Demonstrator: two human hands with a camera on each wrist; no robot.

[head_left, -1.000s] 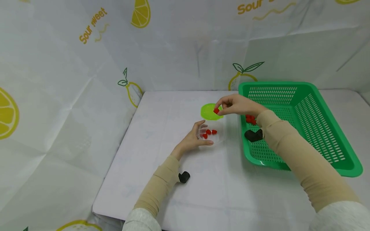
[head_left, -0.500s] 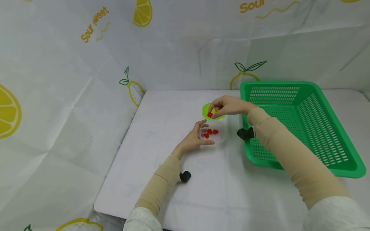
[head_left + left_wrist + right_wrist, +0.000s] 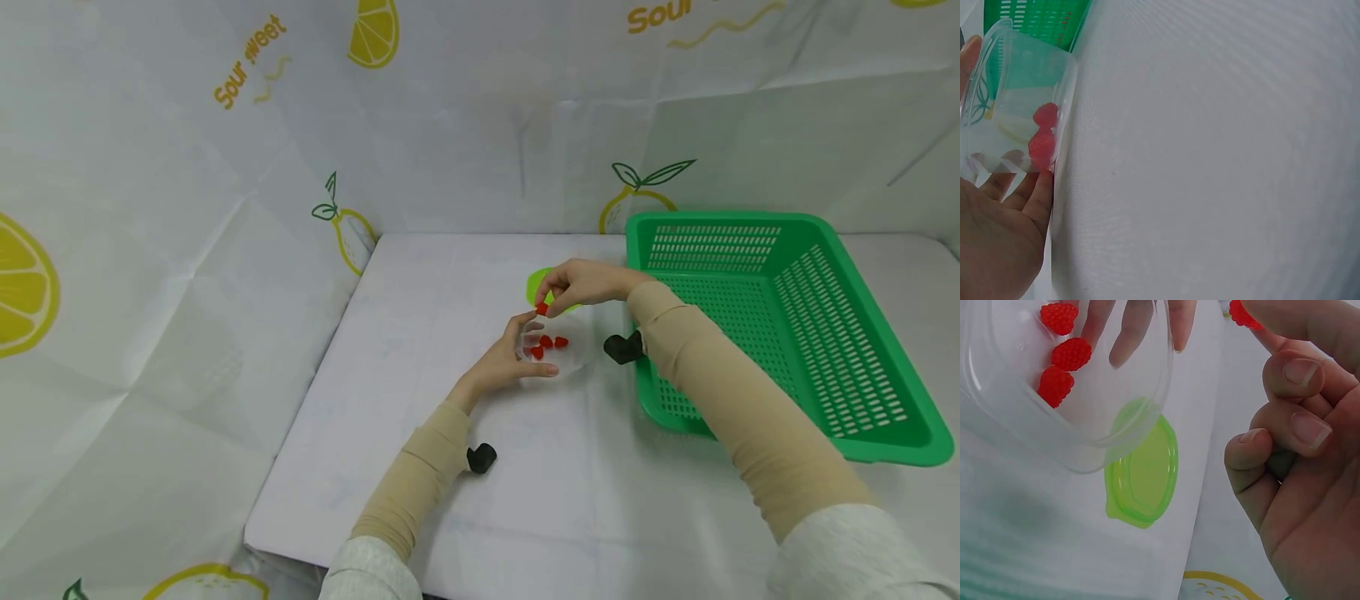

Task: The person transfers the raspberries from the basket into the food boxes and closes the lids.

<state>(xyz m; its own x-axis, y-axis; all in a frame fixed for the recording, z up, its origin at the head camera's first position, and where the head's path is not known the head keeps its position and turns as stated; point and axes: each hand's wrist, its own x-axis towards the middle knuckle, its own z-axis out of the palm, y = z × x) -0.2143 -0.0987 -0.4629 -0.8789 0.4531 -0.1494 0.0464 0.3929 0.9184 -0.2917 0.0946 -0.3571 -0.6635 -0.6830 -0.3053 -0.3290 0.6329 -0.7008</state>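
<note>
The right hand [image 3: 581, 283] pinches one red berry [image 3: 542, 308] narrowly between thumb and forefinger, its other fingers folded in, holding it near the far left side of the clear tub [image 3: 1034, 72]. The left hand [image 3: 498, 362] is curled round that tub from the left, its thumb along the near side and fingers at the far side; three berries [image 3: 1071, 354] lie together within, towards the tub's left half. Placing this one well would seem to call for clearing the rim and the left fingertips, lowering it inside the walls and parting the pinch gently, so that it does not bounce out. The left hold is best kept light, since thin plastic may flex. The green lid [image 3: 1147, 472] lies on the table [image 3: 420, 292] just beyond the tub, and the green basket [image 3: 817, 342] stands at the right, beneath the right forearm.
</note>
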